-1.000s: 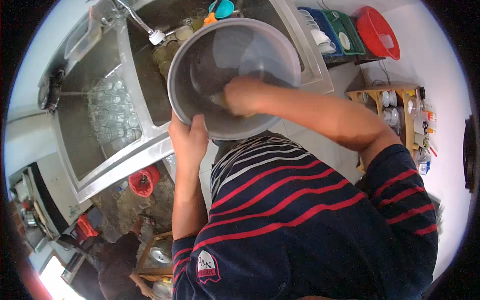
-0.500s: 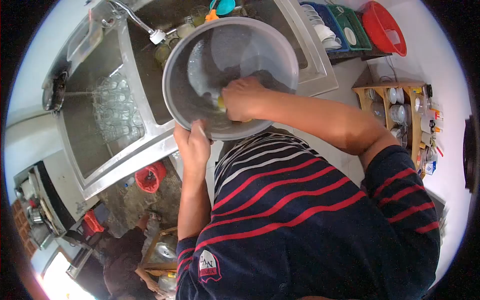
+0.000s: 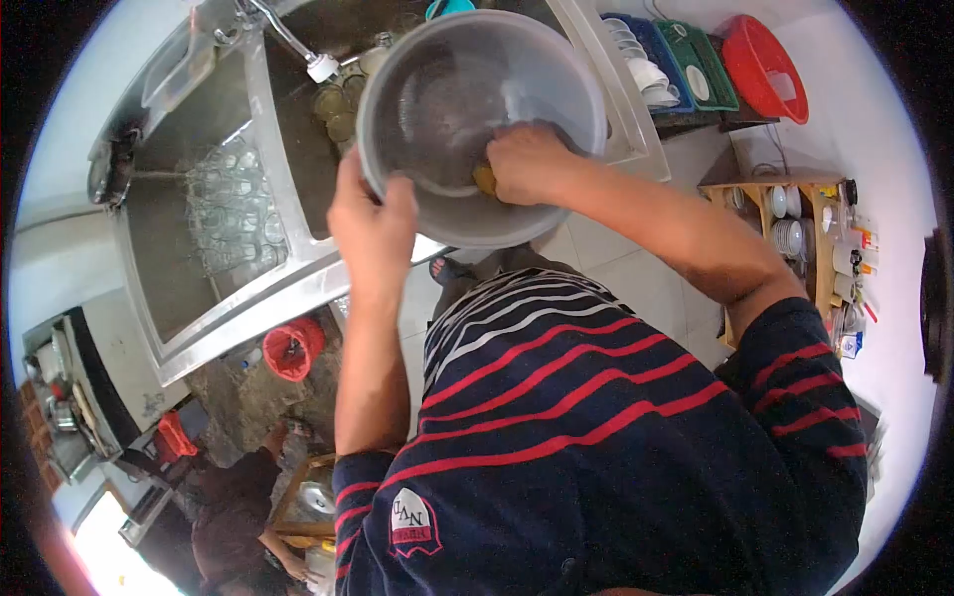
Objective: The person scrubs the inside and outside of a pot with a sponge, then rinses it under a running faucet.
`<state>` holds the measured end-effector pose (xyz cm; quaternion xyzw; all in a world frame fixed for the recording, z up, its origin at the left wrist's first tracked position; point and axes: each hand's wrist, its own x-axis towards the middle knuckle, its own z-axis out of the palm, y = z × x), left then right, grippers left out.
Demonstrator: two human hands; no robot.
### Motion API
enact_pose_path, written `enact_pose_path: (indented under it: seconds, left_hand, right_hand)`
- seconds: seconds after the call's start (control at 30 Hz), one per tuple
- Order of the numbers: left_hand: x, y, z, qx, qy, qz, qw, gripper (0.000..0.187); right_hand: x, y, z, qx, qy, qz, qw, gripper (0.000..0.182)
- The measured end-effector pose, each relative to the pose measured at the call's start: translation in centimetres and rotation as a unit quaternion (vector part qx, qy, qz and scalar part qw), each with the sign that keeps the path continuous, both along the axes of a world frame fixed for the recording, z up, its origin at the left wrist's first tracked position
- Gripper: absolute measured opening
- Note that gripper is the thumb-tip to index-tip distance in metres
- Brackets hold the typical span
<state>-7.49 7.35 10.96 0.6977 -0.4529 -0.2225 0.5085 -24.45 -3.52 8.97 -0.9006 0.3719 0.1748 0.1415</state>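
A big grey metal pot (image 3: 437, 109) is tilted towards me over the edge of the sink, its wet inside showing. My left hand (image 3: 374, 217) grips its left rim, thumb on the near side, the fingers partly hidden behind the wall. Inside the pot, my right hand (image 3: 529, 164) is closed around a yellow sponge (image 3: 484, 179) and presses against the inner wall on the right. Only the sponge's edge shows past the fingers. Behind the pot, a turquoise bowl (image 3: 452, 8) is partly covered by it.
Many glasses (image 3: 234, 209) stand in the left sink basin; more glasses (image 3: 340, 104) sit below the faucet (image 3: 321, 68). Crates of dishes (image 3: 651, 74) and a red basin (image 3: 760, 65) are at right, above a plate shelf (image 3: 790, 233). Another person (image 3: 234, 526) is at lower left, near a red bin (image 3: 293, 350).
The pot has shifted up and to the right, along with both hands. My left hand has moved higher around the rim, and my right hand with the sponge has moved up the inner wall.
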Motion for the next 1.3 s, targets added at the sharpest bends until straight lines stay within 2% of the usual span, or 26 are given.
enact_pose_path:
  seconds: [0.03, 0.07, 0.13, 0.2, 0.27, 0.3, 0.33, 0.4, 0.43, 0.5, 0.53, 0.6, 0.63, 0.7, 0.73, 0.8, 0.83, 0.9, 0.93, 1.0, 1.03, 1.1, 1.13, 1.2, 1.27, 1.3]
  left_hand:
    - [-1.1, 0.5, 0.1, 0.015, -0.033, -0.006, 0.999, 0.050]
    - [-2.1, 1.0, -0.4, 0.013, -0.036, -0.006, 0.999, 0.050]
    - [-3.7, 1.7, -2.0, -0.081, -0.099, -0.029, 0.991, 0.058]
    - [-2.9, 1.1, -0.5, -0.031, -0.063, -0.055, 0.996, 0.064]
    - [-1.9, -0.7, 2.4, 0.091, -0.138, -0.086, 0.982, 0.057]
    - [-0.9, -1.4, 3.2, 0.091, -0.143, -0.085, 0.982, 0.057]
    - [0.2, -2.1, 3.9, 0.115, -0.161, -0.103, 0.975, 0.051]
    - [1.3, -3.2, 4.2, 0.132, -0.178, -0.127, 0.967, 0.046]
    - [1.5, -3.6, 3.9, 0.136, -0.164, -0.135, 0.968, 0.041]
    - [1.2, -4.2, 3.8, 0.162, -0.139, -0.132, 0.968, 0.037]
    - [1.1, -4.5, 3.9, 0.164, -0.139, -0.132, 0.968, 0.037]
    - [0.7, -5.2, 4.2, 0.147, -0.166, -0.140, 0.965, 0.038]
    - [0.7, -5.5, 4.4, 0.148, -0.167, -0.141, 0.964, 0.038]
    - [1.0, -5.8, 4.7, 0.152, -0.213, -0.154, 0.953, 0.039]
    - [1.4, -5.8, 4.6, 0.154, -0.213, -0.152, 0.953, 0.039]
    - [1.6, -6.2, 4.4, 0.183, -0.161, -0.148, 0.958, 0.038]
    - [1.4, -6.4, 4.4, 0.180, -0.158, -0.151, 0.959, 0.038]
    - [1.4, -6.3, 4.8, 0.165, -0.192, -0.173, 0.952, 0.036]
    - [1.4, -6.2, 5.0, 0.167, -0.191, -0.168, 0.953, 0.036]
    - [1.4, -6.1, 4.9, 0.169, -0.221, -0.160, 0.947, 0.035]
    - [1.7, -6.0, 4.7, 0.171, -0.218, -0.156, 0.948, 0.035]
    - [2.1, -6.0, 4.1, 0.183, -0.202, -0.139, 0.952, 0.033]
    - [2.0, -6.1, 3.9, 0.181, -0.198, -0.137, 0.954, 0.033]
    - [1.6, -5.8, 3.6, 0.132, -0.199, -0.125, 0.963, 0.031]
    - [0.4, -5.8, 4.0, 0.125, -0.210, -0.103, 0.964, 0.030]
    - [-0.1, -6.0, 4.2, 0.114, -0.223, -0.084, 0.964, 0.029]
  right_hand:
    - [0.0, -0.2, -0.3, 0.057, -0.005, -0.044, 0.997, 0.033]
    - [0.1, 0.0, -0.2, 0.056, -0.008, -0.044, 0.997, 0.033]
    - [0.3, 0.7, -0.1, 0.115, -0.077, -0.095, 0.986, 0.038]
    - [1.3, 1.2, -2.4, 0.144, -0.135, -0.130, 0.972, 0.041]
    - [2.2, 1.7, -2.7, 0.195, -0.379, -0.166, 0.889, 0.042]
    - [2.2, 1.4, -2.5, 0.164, -0.327, -0.132, 0.921, 0.035]
    - [1.3, 1.2, -2.0, 0.165, -0.332, -0.132, 0.919, 0.035]
    - [-1.3, 0.2, 1.6, 0.050, -0.028, -0.023, 0.998, 0.038]
    - [-2.2, -0.4, 1.6, 0.047, -0.026, -0.028, 0.998, 0.038]
    - [-3.2, -1.3, 0.5, -0.098, 0.012, 0.047, 0.994, 0.033]
    - [-2.7, -1.1, -0.5, -0.096, 0.011, 0.048, 0.994, 0.033]
    - [-0.5, -0.2, -1.8, 0.081, -0.002, 0.081, 0.993, 0.027]
    - [0.3, 0.1, -1.6, 0.082, -0.003, 0.080, 0.993, 0.027]
    - [1.9, 0.8, 0.6, 0.134, -0.042, -0.020, 0.990, 0.025]
    - [1.8, 0.7, 0.4, 0.135, -0.042, -0.017, 0.990, 0.025]
    - [0.5, -0.3, -0.5, 0.111, -0.170, 0.088, 0.975, 0.024]
    - [0.9, -0.7, -1.0, 0.109, -0.167, 0.084, 0.976, 0.024]
    - [3.0, -1.4, -1.9, 0.082, -0.288, 0.021, 0.954, 0.023]
    - [3.3, -2.7, -1.8, 0.084, -0.287, 0.026, 0.954, 0.023]
    - [3.9, -5.7, -1.0, -0.040, -0.280, 0.114, 0.952, 0.024]
    - [3.3, -6.4, -1.3, -0.037, -0.278, 0.118, 0.952, 0.024]
    - [0.5, -7.6, -1.4, -0.288, -0.211, 0.189, 0.915, 0.027]
    - [-0.9, -7.5, -1.4, -0.289, -0.208, 0.193, 0.914, 0.027]
    - [-2.5, -5.3, -0.4, -0.153, -0.057, 0.126, 0.978, 0.027]
    - [-1.8, -2.5, 0.7, 0.026, 0.019, 0.030, 0.999, 0.032]
    - [-1.0, -1.0, 0.4, 0.062, -0.027, 0.018, 0.998, 0.035]
